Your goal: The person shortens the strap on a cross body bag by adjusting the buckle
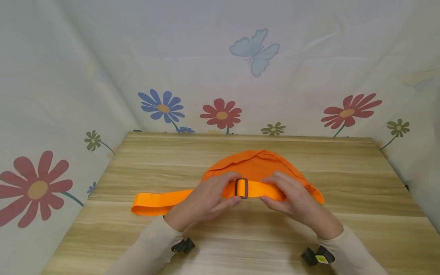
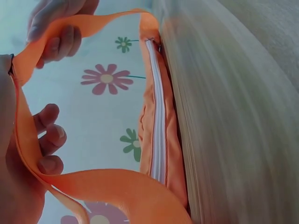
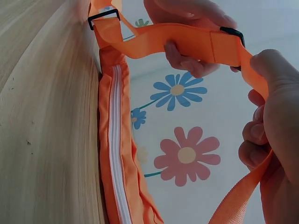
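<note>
An orange waist bag [image 1: 261, 166] stands on the table, and its white zipper [image 2: 159, 116] shows in both wrist views. Its orange strap [image 1: 258, 189] is lifted off the table in front of the bag. My left hand [image 1: 206, 200] holds the strap just left of a black slider buckle [image 1: 246, 188], with thumb and fingertips at the buckle's edge. On the other side, my right hand [image 1: 295, 200] grips the strap between thumb and fingers. A folded loop of strap [image 1: 154, 199] extends left past my left wrist. Another black buckle [image 3: 103, 18] sits at one end of the bag.
The wood-grain table [image 1: 371, 183] reaches back to a pale cloth [image 1: 192, 49] printed with flowers and a butterfly, which also hangs at both sides. Small black devices [image 1: 183, 246] are worn at both wrists, over light sleeves [image 1: 148, 244].
</note>
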`<state>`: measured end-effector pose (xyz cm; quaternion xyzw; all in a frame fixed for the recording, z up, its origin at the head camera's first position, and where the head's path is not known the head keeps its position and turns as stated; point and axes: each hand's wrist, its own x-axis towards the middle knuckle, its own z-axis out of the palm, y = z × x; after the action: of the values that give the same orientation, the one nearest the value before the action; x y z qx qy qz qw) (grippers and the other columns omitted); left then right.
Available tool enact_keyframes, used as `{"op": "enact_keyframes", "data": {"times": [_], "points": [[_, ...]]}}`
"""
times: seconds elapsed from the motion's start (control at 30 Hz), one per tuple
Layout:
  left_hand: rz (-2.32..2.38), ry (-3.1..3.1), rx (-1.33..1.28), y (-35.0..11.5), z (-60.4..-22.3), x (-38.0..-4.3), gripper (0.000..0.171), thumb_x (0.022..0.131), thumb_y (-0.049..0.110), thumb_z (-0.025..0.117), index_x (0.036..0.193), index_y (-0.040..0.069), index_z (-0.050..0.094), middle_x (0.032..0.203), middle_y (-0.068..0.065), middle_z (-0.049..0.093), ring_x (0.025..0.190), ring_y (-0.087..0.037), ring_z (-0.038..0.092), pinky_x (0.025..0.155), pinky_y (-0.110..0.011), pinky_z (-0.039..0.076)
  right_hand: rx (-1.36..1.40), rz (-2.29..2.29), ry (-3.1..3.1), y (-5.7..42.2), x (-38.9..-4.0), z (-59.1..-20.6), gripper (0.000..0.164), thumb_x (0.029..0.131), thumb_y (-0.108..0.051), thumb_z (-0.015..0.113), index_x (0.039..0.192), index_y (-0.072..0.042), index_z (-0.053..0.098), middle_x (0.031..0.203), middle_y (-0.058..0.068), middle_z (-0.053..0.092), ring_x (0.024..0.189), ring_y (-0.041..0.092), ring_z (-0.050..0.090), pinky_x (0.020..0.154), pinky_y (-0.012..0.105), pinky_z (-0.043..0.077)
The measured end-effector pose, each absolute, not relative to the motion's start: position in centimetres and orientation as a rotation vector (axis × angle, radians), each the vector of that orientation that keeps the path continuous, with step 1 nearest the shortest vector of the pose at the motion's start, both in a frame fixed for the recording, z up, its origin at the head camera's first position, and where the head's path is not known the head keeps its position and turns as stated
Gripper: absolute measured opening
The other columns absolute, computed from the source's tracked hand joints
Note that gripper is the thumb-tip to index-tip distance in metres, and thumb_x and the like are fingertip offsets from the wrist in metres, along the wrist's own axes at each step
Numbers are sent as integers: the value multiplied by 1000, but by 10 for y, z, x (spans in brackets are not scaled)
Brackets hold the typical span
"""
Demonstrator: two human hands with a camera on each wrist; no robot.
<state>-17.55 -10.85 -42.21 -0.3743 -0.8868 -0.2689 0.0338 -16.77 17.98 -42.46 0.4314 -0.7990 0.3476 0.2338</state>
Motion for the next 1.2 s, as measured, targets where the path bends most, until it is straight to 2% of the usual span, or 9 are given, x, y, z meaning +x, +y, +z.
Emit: {"op": "enact_keyframes", "data": {"times": [0.27,0.6,0.77,0.87,1.0,1.1,1.2], "points": [[-782,-2615,-1192,-103,-422,-176,50,104,45,69,142,15,57,126,3,72,104,-16,66,96,-36,59,1210,998,-2201,171,-166,-422,43,108,-48,63,119,-7,70,96,-3,62,79,5,52,68,11,46],[-789,-2703,-1167,-97,-421,-173,56,103,49,70,145,14,54,129,1,71,106,-17,67,99,-36,60,1221,973,-2239,163,-165,-421,45,106,-50,62,122,-9,70,102,-3,64,84,7,57,73,11,49],[-800,-2694,-1191,-96,-419,-175,52,105,50,67,142,15,57,125,4,73,100,-12,68,96,-31,61,1226,957,-2252,165,-165,-421,43,106,-48,64,125,-9,69,104,-2,65,86,9,59,74,14,52],[-812,-2709,-1190,-98,-416,-174,50,106,52,64,142,16,58,126,4,73,103,-12,69,98,-32,61,1221,909,-2271,169,-165,-421,46,104,-48,67,128,-9,69,107,-1,67,88,10,60,76,17,55],[-806,-2719,-1141,-107,-412,-174,49,106,49,66,141,15,61,130,2,74,112,-16,70,105,-39,60,1195,835,-2283,178,-166,-420,53,104,-53,64,131,-8,70,109,0,69,88,10,60,79,18,55],[-785,-2678,-1131,-112,-413,-175,48,103,42,71,140,14,62,128,1,75,108,-17,71,101,-40,61,1189,822,-2282,184,-167,-420,51,104,-53,63,129,-9,71,107,-2,69,85,9,58,80,14,50],[-790,-2623,-1148,-115,-415,-176,47,101,37,74,139,13,61,123,0,75,99,-16,69,93,-37,62,1207,835,-2271,187,-167,-421,43,104,-47,68,125,-10,72,103,-4,67,83,7,56,77,13,48]]}}
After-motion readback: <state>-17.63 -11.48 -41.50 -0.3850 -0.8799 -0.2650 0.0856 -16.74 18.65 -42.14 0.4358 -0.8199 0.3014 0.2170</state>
